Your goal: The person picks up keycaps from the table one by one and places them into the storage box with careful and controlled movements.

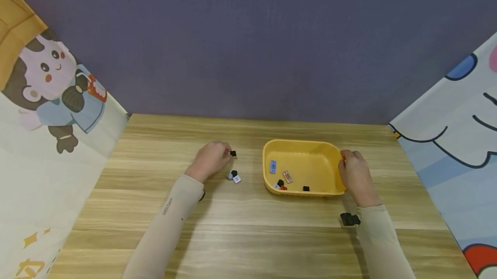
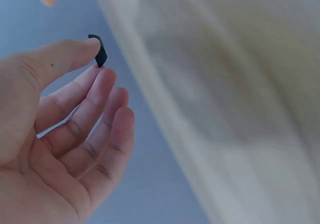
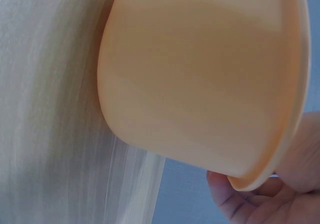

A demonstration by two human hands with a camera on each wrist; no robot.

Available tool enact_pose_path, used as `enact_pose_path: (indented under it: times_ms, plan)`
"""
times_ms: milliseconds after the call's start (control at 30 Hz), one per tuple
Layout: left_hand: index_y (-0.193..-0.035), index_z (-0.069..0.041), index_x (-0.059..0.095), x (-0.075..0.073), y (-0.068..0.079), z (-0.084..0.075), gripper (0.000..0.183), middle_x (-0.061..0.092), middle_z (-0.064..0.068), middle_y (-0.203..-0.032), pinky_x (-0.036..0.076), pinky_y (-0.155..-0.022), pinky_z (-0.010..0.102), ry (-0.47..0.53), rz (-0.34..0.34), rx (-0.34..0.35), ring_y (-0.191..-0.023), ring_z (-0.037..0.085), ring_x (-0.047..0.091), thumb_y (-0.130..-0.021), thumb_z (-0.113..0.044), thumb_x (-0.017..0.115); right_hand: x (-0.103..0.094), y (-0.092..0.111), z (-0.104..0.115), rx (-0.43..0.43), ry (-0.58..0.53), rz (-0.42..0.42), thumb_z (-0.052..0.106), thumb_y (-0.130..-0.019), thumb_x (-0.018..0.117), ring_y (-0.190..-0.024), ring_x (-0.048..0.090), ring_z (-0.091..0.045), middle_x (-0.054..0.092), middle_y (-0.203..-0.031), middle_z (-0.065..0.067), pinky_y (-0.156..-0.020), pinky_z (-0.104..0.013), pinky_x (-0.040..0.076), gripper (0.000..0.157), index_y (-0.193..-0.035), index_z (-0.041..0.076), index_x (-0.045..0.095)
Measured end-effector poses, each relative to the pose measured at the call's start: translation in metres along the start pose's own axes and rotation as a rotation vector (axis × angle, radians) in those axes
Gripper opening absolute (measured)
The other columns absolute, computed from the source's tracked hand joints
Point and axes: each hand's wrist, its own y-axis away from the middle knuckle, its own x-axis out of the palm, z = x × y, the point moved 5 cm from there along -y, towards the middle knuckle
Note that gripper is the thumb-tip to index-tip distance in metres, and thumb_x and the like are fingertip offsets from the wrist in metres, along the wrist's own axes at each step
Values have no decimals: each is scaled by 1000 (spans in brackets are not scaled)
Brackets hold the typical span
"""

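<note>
My left hand (image 1: 211, 158) pinches a small black square piece (image 2: 101, 51) between thumb and fingertips, left of a yellow plastic basin. Just below that hand on the table lies a little cluster of pieces: a white tile (image 1: 237, 179), a black one (image 1: 234, 173) and a greyish one. My right hand (image 1: 355, 175) grips the right rim of the basin (image 1: 300, 142); in the right wrist view the fingers curl round its lip. Inside the basin lie a blue printed tile (image 1: 273, 167), a pinkish printed tile (image 1: 287, 177), a black piece (image 1: 306, 188) and a small red, white and black group.
The wood-grain table (image 1: 248, 236) ends at a dark blue-grey wall (image 1: 248, 46) at the back. Cartoon-printed panels (image 1: 62, 89) stand on the left and right sides. A black wrist device (image 1: 349, 219) shows at my right sleeve.
</note>
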Motion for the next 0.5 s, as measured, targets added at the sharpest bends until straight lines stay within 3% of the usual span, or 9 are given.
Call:
enact_pose_path:
  times_ms: [200, 500]
  plan:
    - [-111, -8, 74, -11, 7, -41, 22, 70, 3, -102, 56, -76, 37, 4, -50, 113, -91, 21, 67, -93, -20, 73, -1, 0, -1, -7, 3, -35, -7, -91, 57, -90, 57, -49, 56, -101, -36, -78, -60, 50, 25, -113, -19, 58]
    - [-110, -10, 74, -11, 14, -91, 22, 71, 2, -102, 56, -76, 32, -15, -53, 260, -91, 18, 66, -94, -25, 70, 0, -1, 0, 17, 4, -4, -6, -93, 57, -91, 56, -48, 55, -103, -36, -78, -59, 50, 26, -115, -18, 57]
